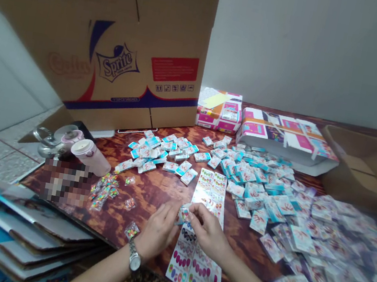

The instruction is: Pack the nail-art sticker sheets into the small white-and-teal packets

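1. Left hand (pixel 158 230) and right hand (pixel 207 232) both clenched in a pinch on a small packet (pixel 183 214), just above the printed sheet (pixel 193 270). No release visible. Wristwatch (pixel 134 257) on the left wrist.
2. Risk: loose packets (pixel 322 252) heaped right of the printed sheet, with no barrier visible. A stray forearm could sweep them together or off the tabletop (pixel 150 192).
3. Risk: small clear bags of colored pieces (pixel 102 191) left of the printed sheet. Light and easy to knock, so a hurried reach could scatter them.
4. Risk: pink tumbler (pixel 89 155) farther left of the printed sheet (contents not visible). Tipping it could spoil nearby paper goods if anything liquid sits inside.
5. Risk: flattened cartons (pixel 13 227) stacked at the near left of the printed sheet, loosely layered. A bump could make them slide.
6. Labels: "Sprite" in large script on the cardboard carton (pixel 117 50) beyond the printed sheet, plus a red panel and handling icons. Small print unreadable. Red hand-shaped mark on the packets, wording too small to read.
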`<state>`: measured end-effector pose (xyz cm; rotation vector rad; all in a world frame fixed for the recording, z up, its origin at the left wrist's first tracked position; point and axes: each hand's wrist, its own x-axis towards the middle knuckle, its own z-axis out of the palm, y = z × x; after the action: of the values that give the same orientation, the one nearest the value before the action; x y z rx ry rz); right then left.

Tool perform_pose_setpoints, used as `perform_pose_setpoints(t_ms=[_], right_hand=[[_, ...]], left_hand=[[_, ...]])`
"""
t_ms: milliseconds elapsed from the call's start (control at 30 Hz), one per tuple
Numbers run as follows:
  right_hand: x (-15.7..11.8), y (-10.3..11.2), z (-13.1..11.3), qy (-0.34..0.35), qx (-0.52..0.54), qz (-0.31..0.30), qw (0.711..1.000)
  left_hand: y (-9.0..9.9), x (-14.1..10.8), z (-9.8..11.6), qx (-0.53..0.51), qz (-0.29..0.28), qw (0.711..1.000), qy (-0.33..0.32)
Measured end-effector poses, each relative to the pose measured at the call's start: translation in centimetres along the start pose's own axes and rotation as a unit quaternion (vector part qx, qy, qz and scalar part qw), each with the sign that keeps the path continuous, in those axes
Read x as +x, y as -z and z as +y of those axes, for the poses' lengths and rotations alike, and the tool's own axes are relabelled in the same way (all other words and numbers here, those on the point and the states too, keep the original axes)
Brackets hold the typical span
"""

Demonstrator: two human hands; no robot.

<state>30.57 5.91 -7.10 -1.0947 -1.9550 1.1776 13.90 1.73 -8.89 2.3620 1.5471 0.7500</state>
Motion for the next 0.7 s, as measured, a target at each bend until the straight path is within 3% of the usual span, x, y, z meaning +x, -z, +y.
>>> perform_pose_setpoints(t_ms=[167,300,400,533,700], right_hand=[[0.0,0.0,-0.9,0.034,-0.034,-0.021,0.999],[0.3,0.5,-0.9,0.017,-0.061,0.026,0.998],[0.7,0.6,-0.3,-0.027,-0.012,0.046,0.998],[0.9,0.4,0.0,-0.070,0.081,-0.016,0.994],[0.1,1.3,-1.0,-0.011,0.108,-0.018,0.994]], left_hand=[[-0.1,-0.1,0.0,0.030,0.002,0.999,-0.012],[0.3,-0.3,0.5,0.024,0.005,0.999,-0.023],[0.4,-0.3,0.8,0.008,0.020,0.999,-0.037],[0.5,0.0,1.1,-0.033,0.018,0.999,-0.024],[1.2,0.4,1.4,-0.093,0.015,0.995,0.034]])
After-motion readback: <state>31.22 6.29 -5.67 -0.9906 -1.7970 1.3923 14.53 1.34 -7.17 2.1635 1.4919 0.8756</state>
